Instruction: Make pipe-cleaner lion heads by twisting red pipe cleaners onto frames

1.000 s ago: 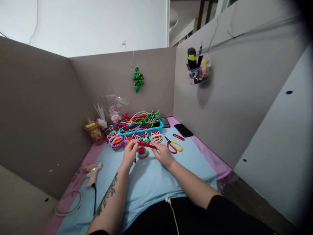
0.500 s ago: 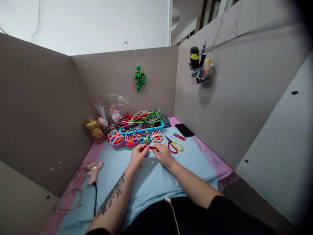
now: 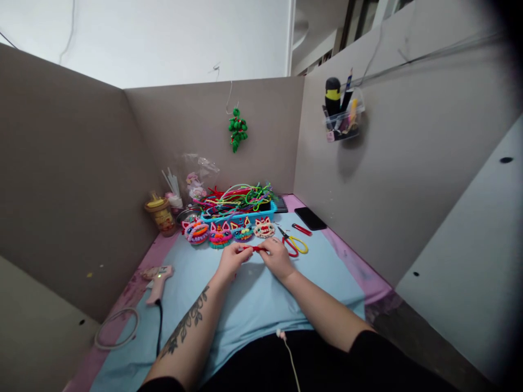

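Note:
A red pipe cleaner (image 3: 256, 249) runs between my two hands above the blue cloth (image 3: 261, 294). My left hand (image 3: 232, 259) pinches its left end, and my right hand (image 3: 277, 257) pinches its right end. Fingers partly hide the piece, so its full shape cannot be made out. Just beyond the hands stands a row of several colourful pipe-cleaner animal heads, among them a pink one (image 3: 220, 235) and a cream one (image 3: 264, 228). Scissors (image 3: 295, 245) with red and yellow handles lie right of my right hand.
Behind the heads is a blue basket (image 3: 216, 219) heaped with pipe cleaners (image 3: 241, 199). A pink glue gun (image 3: 159, 283) with a black cord rests at left, near a lidded cup (image 3: 162, 218). At right lie a red cutter (image 3: 302, 229) and a phone (image 3: 310, 218). Partitions enclose three sides.
The camera view has shifted slightly. Both hands keep their pinch on the red pipe cleaner, with slightly more of it showing between them.

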{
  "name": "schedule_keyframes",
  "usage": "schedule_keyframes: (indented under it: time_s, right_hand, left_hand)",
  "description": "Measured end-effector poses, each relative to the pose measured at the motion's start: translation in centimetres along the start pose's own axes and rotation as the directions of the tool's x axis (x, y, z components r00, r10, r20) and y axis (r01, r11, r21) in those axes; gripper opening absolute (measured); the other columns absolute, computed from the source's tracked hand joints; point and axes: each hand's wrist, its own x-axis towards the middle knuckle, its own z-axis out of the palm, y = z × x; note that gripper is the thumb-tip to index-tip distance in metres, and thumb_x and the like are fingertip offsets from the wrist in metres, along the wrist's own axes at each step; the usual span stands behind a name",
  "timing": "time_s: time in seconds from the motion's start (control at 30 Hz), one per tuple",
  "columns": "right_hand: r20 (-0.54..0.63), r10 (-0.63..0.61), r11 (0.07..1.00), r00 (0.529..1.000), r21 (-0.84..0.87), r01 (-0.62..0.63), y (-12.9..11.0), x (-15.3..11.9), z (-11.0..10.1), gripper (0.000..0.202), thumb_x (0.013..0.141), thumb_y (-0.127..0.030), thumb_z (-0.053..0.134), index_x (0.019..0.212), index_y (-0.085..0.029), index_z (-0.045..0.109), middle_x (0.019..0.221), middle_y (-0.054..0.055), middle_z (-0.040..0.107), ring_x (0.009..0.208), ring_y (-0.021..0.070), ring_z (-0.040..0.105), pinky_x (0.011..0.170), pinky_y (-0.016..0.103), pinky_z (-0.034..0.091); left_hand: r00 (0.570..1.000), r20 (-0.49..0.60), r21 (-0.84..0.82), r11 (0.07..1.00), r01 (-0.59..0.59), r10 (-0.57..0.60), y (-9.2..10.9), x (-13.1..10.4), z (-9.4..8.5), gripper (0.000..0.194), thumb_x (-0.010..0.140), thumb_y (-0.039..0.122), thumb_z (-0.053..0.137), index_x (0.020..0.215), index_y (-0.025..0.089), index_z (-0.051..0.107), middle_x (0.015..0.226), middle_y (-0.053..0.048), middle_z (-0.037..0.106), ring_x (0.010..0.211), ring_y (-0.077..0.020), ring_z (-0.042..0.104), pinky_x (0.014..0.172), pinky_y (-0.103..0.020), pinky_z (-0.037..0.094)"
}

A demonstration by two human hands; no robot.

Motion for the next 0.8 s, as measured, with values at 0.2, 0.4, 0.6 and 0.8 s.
schedule_keyframes:
  time_s: [0.2, 0.4, 0.6, 0.8]
  right_hand:
    - [0.056, 0.017, 0.999, 0.998, -0.028, -0.015, -0.01, 0.09, 0.03, 0.012, 0.076, -0.016, 0.054, 0.086, -0.019, 0.060, 0.081, 0.005, 0.063, 0.081, 0.0200, 0.057, 0.074, 0.032, 0.043]
    - [0.138, -0.050, 0.996, 0.989, -0.061, 0.059, -0.77, 0.04, -0.12, 0.009, 0.082, -0.022, 0.053, 0.085, -0.019, 0.061, 0.081, 0.004, 0.064, 0.079, 0.0187, 0.057, 0.075, 0.031, 0.039]
    - [0.119, -0.070, 0.987, 0.990, -0.135, 0.086, -0.58, 0.14, -0.19, 0.007, 0.082, -0.021, 0.055, 0.076, -0.018, 0.059, 0.075, 0.004, 0.062, 0.074, 0.0181, 0.055, 0.072, 0.031, 0.036]
    - [0.138, -0.116, 0.985, 0.984, -0.109, 0.132, -0.55, 0.19, -0.10, 0.008, 0.082, -0.023, 0.059, 0.075, -0.019, 0.059, 0.075, 0.003, 0.063, 0.075, 0.0176, 0.056, 0.073, 0.031, 0.035]
  left_hand:
    - [0.998, 0.019, -0.032, 0.998, 0.052, -0.052, -0.04, 0.14, -0.36, 0.039, 0.059, 0.039, 0.074, 0.082, 0.008, 0.069, 0.054, -0.002, 0.058, 0.050, -0.0103, 0.048, 0.049, -0.022, 0.034]
    - [0.996, 0.087, 0.044, 0.999, 0.002, -0.006, 0.12, 0.12, -0.58, 0.035, 0.061, 0.036, 0.072, 0.083, 0.010, 0.071, 0.055, -0.001, 0.059, 0.049, -0.0088, 0.046, 0.049, -0.022, 0.033]
    - [0.994, 0.102, 0.105, 0.994, 0.015, -0.026, 0.63, -0.03, -0.55, 0.034, 0.062, 0.037, 0.071, 0.084, 0.010, 0.070, 0.060, -0.004, 0.063, 0.052, -0.0110, 0.051, 0.051, -0.023, 0.038]
    - [0.988, 0.148, 0.206, 0.975, -0.080, 0.050, 0.60, 0.10, -0.86, 0.027, 0.065, 0.036, 0.068, 0.080, 0.013, 0.070, 0.076, -0.007, 0.068, 0.067, -0.0157, 0.059, 0.063, -0.026, 0.044]
